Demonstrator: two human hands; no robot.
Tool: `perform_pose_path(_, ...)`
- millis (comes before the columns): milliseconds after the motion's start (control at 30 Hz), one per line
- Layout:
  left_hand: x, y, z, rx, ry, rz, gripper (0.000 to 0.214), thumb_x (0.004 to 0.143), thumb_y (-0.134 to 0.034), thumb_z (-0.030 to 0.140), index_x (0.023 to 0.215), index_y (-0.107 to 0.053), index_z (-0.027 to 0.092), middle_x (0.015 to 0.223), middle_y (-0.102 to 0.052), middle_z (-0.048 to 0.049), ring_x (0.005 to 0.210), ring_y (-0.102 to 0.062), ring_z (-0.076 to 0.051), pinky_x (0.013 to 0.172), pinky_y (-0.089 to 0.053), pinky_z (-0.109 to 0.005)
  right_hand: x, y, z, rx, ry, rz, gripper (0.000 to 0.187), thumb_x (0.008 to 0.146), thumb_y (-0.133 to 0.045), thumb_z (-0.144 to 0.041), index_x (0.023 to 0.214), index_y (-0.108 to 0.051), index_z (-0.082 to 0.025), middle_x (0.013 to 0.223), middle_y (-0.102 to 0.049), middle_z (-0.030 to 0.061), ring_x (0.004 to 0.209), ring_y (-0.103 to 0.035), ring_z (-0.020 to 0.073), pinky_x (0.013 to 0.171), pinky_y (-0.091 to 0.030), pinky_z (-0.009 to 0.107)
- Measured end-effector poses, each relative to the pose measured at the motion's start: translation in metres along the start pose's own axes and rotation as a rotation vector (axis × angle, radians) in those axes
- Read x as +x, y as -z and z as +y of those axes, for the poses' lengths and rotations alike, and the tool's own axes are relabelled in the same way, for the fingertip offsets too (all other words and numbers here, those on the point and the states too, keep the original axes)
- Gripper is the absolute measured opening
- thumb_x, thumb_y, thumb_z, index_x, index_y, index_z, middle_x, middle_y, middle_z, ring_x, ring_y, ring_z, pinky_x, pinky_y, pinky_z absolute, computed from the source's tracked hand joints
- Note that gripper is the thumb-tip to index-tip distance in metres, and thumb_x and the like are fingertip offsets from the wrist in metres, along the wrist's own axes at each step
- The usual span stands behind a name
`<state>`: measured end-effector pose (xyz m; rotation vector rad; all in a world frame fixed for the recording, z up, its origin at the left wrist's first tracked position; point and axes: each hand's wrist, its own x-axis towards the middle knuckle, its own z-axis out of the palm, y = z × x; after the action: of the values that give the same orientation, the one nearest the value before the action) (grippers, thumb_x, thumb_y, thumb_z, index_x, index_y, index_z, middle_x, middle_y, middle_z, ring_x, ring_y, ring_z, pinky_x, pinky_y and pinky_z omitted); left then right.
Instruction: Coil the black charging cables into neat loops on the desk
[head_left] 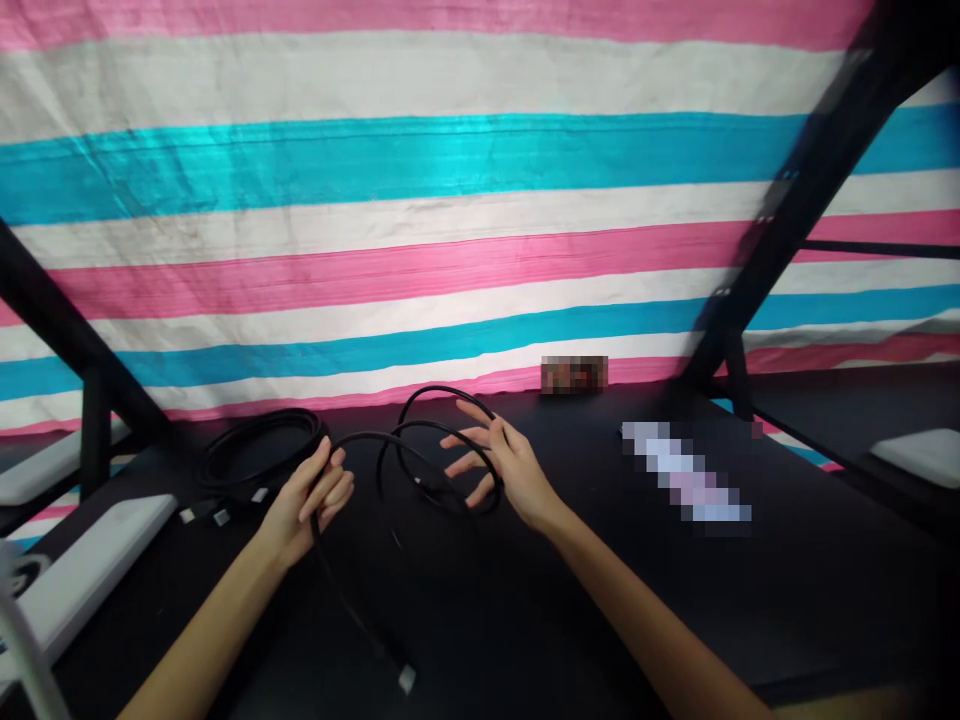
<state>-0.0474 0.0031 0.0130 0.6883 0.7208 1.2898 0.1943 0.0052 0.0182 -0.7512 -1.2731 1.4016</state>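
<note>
A black cable [420,440] runs in loose loops between my two hands above a black table [675,600]. My left hand [311,495] is closed around the cable, and from it one end hangs down to a silver plug [406,679]. My right hand [495,460] has its fingers spread, with the loops draped round them. A second black cable, coiled [259,450], lies on the table just left of my left hand, its connectors [217,515] resting at the near side of the coil.
A pink, white and cyan striped sheet [450,200] hangs behind the table. Black frame bars [795,210] slant up on the right and at the left. White power strips [82,570] lie at the left edge; another white object [919,455] sits far right.
</note>
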Motion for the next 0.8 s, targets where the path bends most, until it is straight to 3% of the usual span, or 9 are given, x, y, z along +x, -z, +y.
perform_pose_path(133, 0.0, 0.0, 0.001, 0.005, -0.052, -0.007, 0.039, 0.092, -0.045, 0.033, 0.06, -0.058, 0.015, 0.026, -0.024, 0.0077, 0.03, -0.021, -0.006, 0.035, -0.024, -0.016, -0.003, -0.002, -0.005, -0.061, -0.13, -0.167, 0.052, 0.088, -0.041, -0.053, 0.131, -0.046, -0.024, 0.079, -0.069, 0.0058, 0.04, -0.06, 0.0097, 0.023, -0.024, 0.011)
perform_pose_path(233, 0.002, 0.008, 0.012, -0.049, -0.102, -0.013, 0.045, 0.095, -0.037, 0.034, 0.06, -0.06, 0.015, 0.026, -0.024, 0.0068, 0.03, -0.024, -0.006, 0.037, -0.028, -0.016, -0.002, 0.005, -0.009, -0.139, -0.089, -0.119, 0.048, 0.085, -0.051, -0.049, 0.122, -0.055, -0.018, 0.062, -0.065, 0.0009, 0.028, -0.047, 0.0048, 0.025, -0.016, 0.012)
perform_pose_path(333, 0.005, 0.021, 0.028, -0.235, -0.204, -0.028, 0.051, 0.096, -0.03, 0.038, 0.061, -0.06, 0.017, 0.026, -0.026, 0.006, 0.03, -0.028, -0.006, 0.036, -0.028, -0.017, 0.004, 0.018, -0.012, -0.143, 0.011, 0.093, 0.045, 0.085, -0.052, -0.049, 0.113, -0.058, -0.015, 0.06, -0.062, -0.0009, 0.029, -0.044, 0.004, 0.026, -0.019, 0.012)
perform_pose_path(500, 0.01, 0.045, 0.051, -0.449, -0.338, -0.07, 0.051, 0.096, -0.029, 0.044, 0.065, -0.061, 0.018, 0.028, -0.013, 0.0082, 0.028, -0.025, -0.006, 0.032, -0.024, -0.017, 0.013, 0.04, -0.013, -0.204, 0.204, 0.387, 0.044, 0.083, -0.05, -0.054, 0.097, -0.061, -0.015, 0.073, -0.064, 0.0021, 0.048, -0.061, 0.0097, 0.035, -0.045, 0.016)
perform_pose_path(600, 0.012, 0.058, 0.063, -0.471, -0.395, -0.101, 0.057, 0.095, -0.026, 0.048, 0.063, -0.061, 0.016, 0.032, -0.003, 0.0087, 0.026, -0.017, -0.006, 0.03, -0.021, -0.019, 0.015, 0.049, -0.019, -0.253, 0.371, 0.555, 0.04, 0.084, -0.05, -0.052, 0.096, -0.062, -0.016, 0.075, -0.063, 0.0005, 0.052, -0.063, 0.0099, 0.037, -0.048, 0.017)
perform_pose_path(800, 0.01, 0.072, 0.079, -0.471, -0.469, -0.064, 0.058, 0.094, -0.025, 0.049, 0.062, -0.06, 0.016, 0.036, 0.002, 0.0085, 0.028, -0.013, -0.006, 0.031, -0.019, -0.02, 0.009, 0.061, -0.042, -0.202, 0.746, 1.05, 0.029, 0.083, -0.055, -0.042, 0.075, -0.061, -0.015, 0.06, -0.053, -0.0038, 0.048, -0.06, 0.0097, 0.041, -0.051, 0.02)
